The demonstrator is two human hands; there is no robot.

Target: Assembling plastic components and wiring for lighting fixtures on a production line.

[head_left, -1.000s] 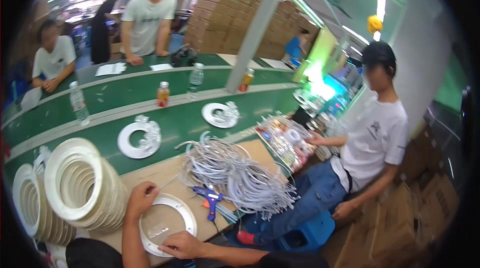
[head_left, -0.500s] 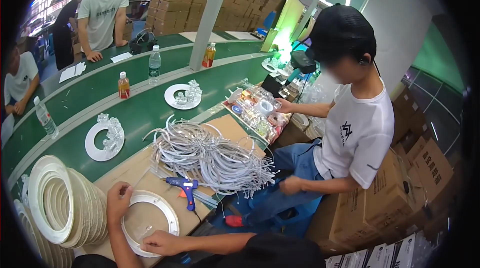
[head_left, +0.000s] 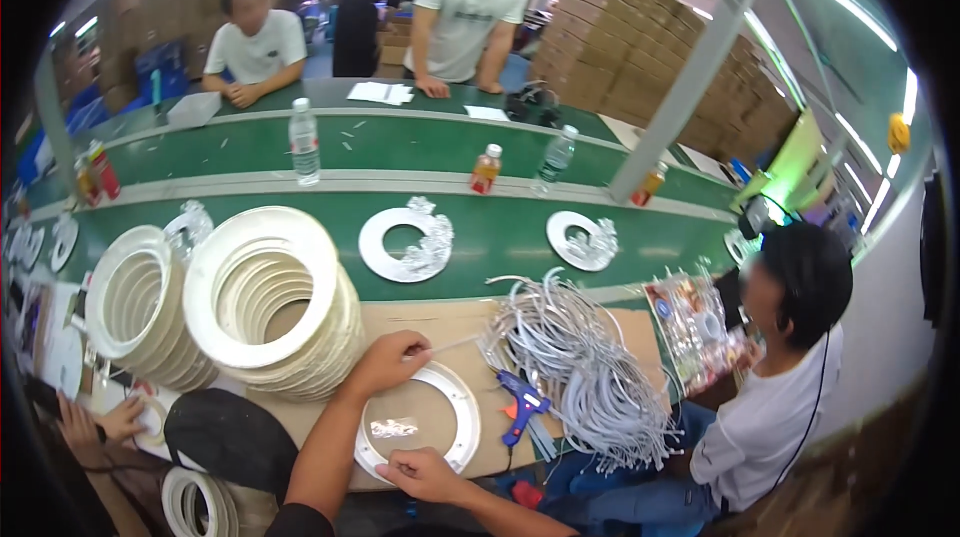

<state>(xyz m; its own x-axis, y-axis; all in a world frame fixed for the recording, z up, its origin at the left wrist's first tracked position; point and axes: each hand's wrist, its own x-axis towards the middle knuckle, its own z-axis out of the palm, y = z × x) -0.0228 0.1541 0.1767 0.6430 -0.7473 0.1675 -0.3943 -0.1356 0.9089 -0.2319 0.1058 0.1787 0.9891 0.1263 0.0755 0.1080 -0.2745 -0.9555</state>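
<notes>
Where the brown board (head_left: 470,322) meets the green belt (head_left: 500,237), lies flat: white ring (head_left: 462,415), near edge touching the board's front. Left hand (head_left: 390,362) pinching a thin white stick (head_left: 452,344) over the ring's far rim. Right hand (head_left: 425,474) gripping the near rim. Crowded by ring stacks (head_left: 270,302) left, cable bundle (head_left: 590,377) and blue glue gun (head_left: 522,404) right. Small clear part inside the ring hard to make out.

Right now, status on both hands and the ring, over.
Left hand on the white ring's upper rim, pinching a thin white wire. Right hand on the lower rim. Ring flat on cardboard. Blue glue gun and cable pile close right.
</notes>
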